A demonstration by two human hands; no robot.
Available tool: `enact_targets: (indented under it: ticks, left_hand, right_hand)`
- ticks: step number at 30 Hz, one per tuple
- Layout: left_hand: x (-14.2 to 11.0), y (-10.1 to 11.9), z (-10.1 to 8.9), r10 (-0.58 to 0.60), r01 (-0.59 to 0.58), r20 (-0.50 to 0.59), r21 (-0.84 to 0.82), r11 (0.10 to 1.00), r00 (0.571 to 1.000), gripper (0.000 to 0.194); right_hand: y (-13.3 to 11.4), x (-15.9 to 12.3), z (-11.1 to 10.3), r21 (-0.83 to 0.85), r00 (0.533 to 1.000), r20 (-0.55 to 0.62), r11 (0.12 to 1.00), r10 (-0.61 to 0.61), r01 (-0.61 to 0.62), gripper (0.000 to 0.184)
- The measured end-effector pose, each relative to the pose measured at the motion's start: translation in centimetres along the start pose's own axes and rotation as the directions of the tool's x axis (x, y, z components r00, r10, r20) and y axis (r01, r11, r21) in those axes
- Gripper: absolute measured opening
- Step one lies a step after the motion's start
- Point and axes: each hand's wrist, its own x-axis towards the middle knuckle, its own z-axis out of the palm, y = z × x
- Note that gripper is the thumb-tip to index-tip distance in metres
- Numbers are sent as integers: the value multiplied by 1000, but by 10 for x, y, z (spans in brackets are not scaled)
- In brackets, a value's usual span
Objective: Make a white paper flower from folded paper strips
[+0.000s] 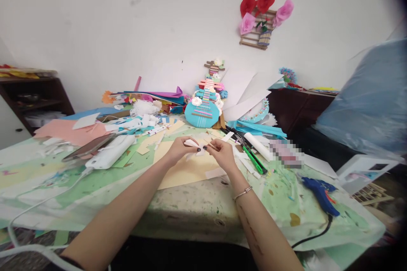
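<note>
Both hands meet over a cream paper sheet point(178, 173) near the table's front edge. My left hand point(181, 151) pinches a small white piece of paper point(191, 142) between thumb and fingers. Close against it, my right hand point(223, 154) has thumb and forefinger pressed together at the right side of the white piece. A thin pale sliver shows by the right fingertips, too small to name. Just right of that hand lie a green utility knife point(253, 159) and a white paper roll point(257, 146).
A turquoise paper guitar point(202, 113) leans at the back. Paper scraps, a pink sheet point(71, 132) and a white power bank point(110, 152) with its cable cover the left. A blue glue gun point(321, 194) lies at right, its cord hanging over the front edge.
</note>
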Motion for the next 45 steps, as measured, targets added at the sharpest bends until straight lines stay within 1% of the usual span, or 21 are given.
enact_targets:
  ticks: [3, 6, 8, 10, 13, 16, 18, 23, 29, 34, 38, 42, 45]
  left_hand:
    - [0, 0, 2, -66, 67, 49, -29, 997, 997, 31]
    - [0, -1, 3, -110, 109, 78, 11, 994, 991, 31]
    - [-1, 0, 2, -84, 76, 113, 69, 995, 990, 25]
    - [-3, 0, 3, -44, 26, 148, 128, 991, 988, 18]
    - [-5, 3, 4, -25, -3, 173, 164, 987, 985, 15]
    - [-7, 6, 5, -48, 23, 174, 143, 989, 983, 19]
    - [-7, 7, 6, -46, 25, 180, 119, 993, 983, 23]
    - [-7, 7, 6, -35, 25, 173, 56, 998, 984, 25]
    - [-6, 7, 6, -29, 21, 160, 54, 998, 987, 24]
    - [-7, 8, 6, -28, 18, 157, 68, 998, 987, 23]
    - [-6, 7, 6, -41, 29, 166, 74, 997, 985, 26]
    - [-7, 7, 6, -53, 38, 177, 88, 995, 983, 27]
    - [-6, 6, 6, -60, 46, 153, 94, 994, 986, 23]
  right_hand:
    - [0, 1, -2, 5, 998, -50, 1000, -25, 25, 24]
    - [-1, 1, -4, 38, 996, -86, 998, -38, 41, 23]
    - [-1, 1, -4, 57, 996, -54, 995, -73, 76, 21]
    - [-3, 1, -3, 69, 993, 12, 990, -121, 120, 23]
    - [-5, 0, -2, 72, 985, 81, 987, -151, 145, 21]
    - [-4, 1, -2, 93, 990, 82, 990, -116, 108, 12]
    - [-1, 1, -1, 124, 993, 88, 990, -83, 72, 10]
    - [5, 3, 2, 183, 996, 68, 982, -59, 46, 12]
    - [4, 3, 2, 158, 999, 50, 987, -18, 10, 16]
    - [3, 3, 2, 218, 995, 95, 976, -19, -2, 16]
    - [2, 2, 3, 289, 992, 128, 957, -6, -31, 20]
    - [0, 2, 2, 266, 992, 129, 963, 4, -39, 19]
    - [-1, 3, 1, 259, 994, 104, 965, 13, -40, 21]
